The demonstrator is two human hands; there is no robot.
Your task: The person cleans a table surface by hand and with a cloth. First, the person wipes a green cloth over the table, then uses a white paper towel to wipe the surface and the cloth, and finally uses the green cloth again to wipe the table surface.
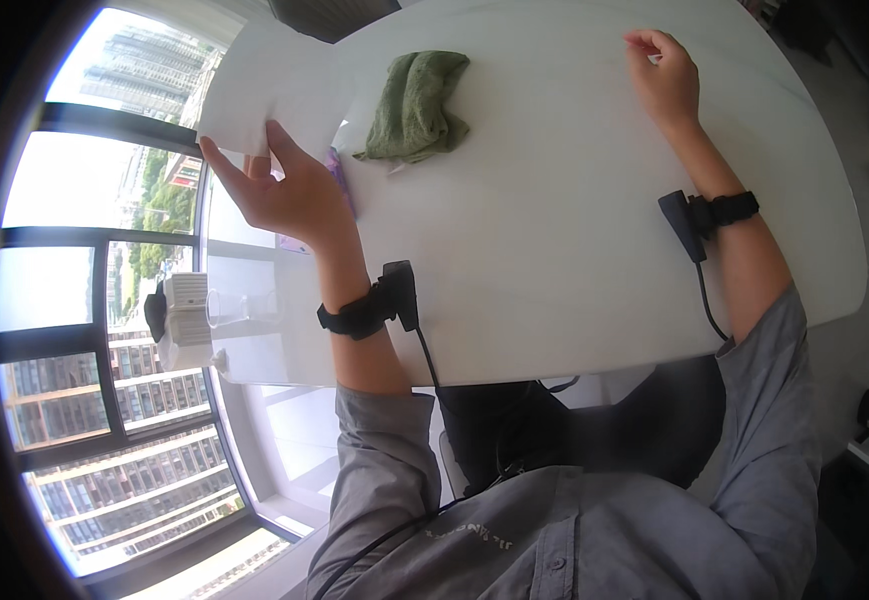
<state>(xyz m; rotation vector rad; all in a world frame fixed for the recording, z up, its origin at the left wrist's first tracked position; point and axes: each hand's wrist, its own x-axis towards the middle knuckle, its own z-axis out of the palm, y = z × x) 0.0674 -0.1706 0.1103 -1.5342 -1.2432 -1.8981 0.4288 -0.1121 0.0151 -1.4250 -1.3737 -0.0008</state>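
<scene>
The left hand (284, 195) pinches a white sheet (264, 85) between thumb and fingers at the surface's (554, 230) far left corner; the right hand (666, 80) rests on the far edge, fingers curled, holding nothing; I judge the sheet is best kept flat, gripped near its lower edge, moved slowly clear of the cloth (416, 105); one sheet, one green cloth, two wrist straps.
</scene>
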